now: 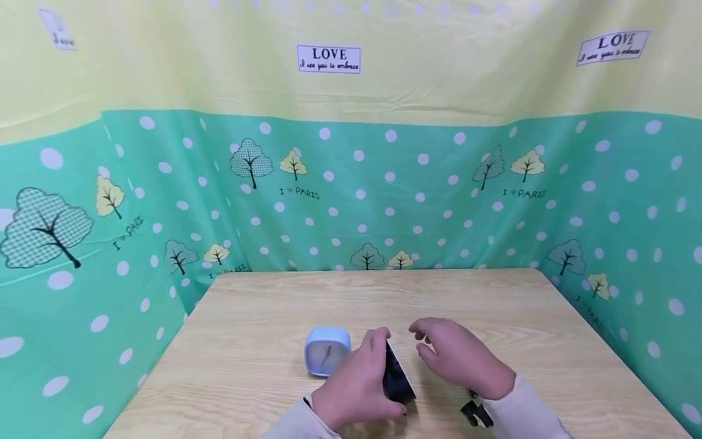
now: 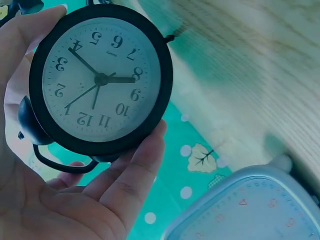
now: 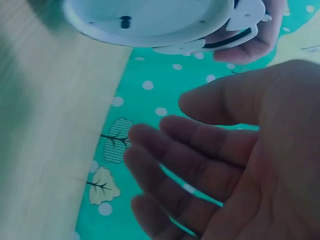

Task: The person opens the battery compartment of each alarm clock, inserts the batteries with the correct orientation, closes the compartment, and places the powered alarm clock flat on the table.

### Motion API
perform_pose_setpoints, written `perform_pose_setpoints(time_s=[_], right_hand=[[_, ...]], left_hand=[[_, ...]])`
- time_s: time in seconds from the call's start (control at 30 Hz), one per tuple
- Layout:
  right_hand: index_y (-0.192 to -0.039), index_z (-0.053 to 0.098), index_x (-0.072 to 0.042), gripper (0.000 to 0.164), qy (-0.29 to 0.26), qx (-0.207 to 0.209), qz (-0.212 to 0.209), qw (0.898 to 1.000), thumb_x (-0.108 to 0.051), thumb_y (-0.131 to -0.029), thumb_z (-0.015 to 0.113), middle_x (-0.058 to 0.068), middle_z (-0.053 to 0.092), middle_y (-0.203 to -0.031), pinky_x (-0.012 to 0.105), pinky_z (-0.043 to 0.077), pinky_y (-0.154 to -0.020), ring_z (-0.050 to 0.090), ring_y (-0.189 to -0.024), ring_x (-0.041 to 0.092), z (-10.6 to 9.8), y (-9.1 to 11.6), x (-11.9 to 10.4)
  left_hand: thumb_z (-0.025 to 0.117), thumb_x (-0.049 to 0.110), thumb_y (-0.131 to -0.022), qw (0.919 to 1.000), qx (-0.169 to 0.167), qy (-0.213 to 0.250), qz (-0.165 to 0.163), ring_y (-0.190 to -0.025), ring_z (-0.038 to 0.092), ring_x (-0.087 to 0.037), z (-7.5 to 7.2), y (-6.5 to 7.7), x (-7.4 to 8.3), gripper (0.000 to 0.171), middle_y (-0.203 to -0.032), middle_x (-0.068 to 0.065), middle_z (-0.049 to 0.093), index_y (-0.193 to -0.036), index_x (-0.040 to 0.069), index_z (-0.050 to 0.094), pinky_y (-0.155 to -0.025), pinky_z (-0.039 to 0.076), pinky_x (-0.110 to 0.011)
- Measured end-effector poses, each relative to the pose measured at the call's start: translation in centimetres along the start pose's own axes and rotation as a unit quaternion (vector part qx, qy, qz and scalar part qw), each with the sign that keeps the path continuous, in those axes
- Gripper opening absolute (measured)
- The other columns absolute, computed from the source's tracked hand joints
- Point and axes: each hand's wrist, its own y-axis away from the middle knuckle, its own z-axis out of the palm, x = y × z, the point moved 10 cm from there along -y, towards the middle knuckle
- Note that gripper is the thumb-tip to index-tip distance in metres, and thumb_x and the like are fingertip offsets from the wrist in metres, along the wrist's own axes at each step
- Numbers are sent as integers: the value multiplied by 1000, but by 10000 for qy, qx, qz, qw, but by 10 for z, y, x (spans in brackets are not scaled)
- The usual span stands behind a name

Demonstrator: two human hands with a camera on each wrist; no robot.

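My left hand (image 1: 359, 381) grips a black round alarm clock (image 1: 397, 377) by its rim, holding it tilted above the table. In the left wrist view, the clock's white dial (image 2: 120, 55) appears upside down, with a bell and a carrying handle at the lower left. Its pale back (image 3: 155, 22) faces the right wrist view, where a small dark opening shows. My right hand (image 1: 457, 353) is a short way to the right of the clock, its fingers loosely bent around nothing. A light blue square clock (image 1: 327, 352) stands on the table just left of my left hand.
Small black pieces (image 1: 476, 413) lie on the wooden table (image 1: 247, 378) beside my right sleeve. A green and yellow curtain (image 1: 384, 201) with dots and trees hangs behind the table and along both sides.
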Motion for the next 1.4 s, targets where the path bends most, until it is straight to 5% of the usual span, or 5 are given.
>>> perform_pose_setpoints(time_s=[0.2,0.37,0.73,1.4], right_hand=[[-145,55,-12,57,-773,-988,-178,9919,-16,-89,68,-4,67,-124,39,54,-88,64,-111,21,23,16,6],[-152,47,-15,79,-1109,-1241,-560,9845,-37,-85,81,1,63,-134,37,54,-92,62,-118,22,39,30,5],[-152,49,-13,90,-1511,-974,-921,9794,-52,-80,85,-9,63,-131,39,54,-95,62,-115,15,52,34,4],[-130,58,-25,70,-1680,-272,-966,9807,-38,-71,95,-14,63,-125,31,54,-91,61,-105,7,48,35,17]], left_hand=[[96,49,-61,9999,21,128,-24,-85,56,-4,0,5,-5,109,-125,-5,52,-141,6,36,-75,51,-17],[97,49,-61,9999,26,143,-66,-84,55,-3,0,7,-7,107,-121,-1,51,-139,8,36,-74,51,-18],[99,49,-59,9999,126,70,70,-89,59,-5,2,8,-5,119,-128,-7,52,-149,7,34,-76,53,-19],[89,44,-70,9993,-191,265,-158,-98,57,-3,16,9,-16,111,-135,-8,50,-156,0,34,-83,53,-19]])
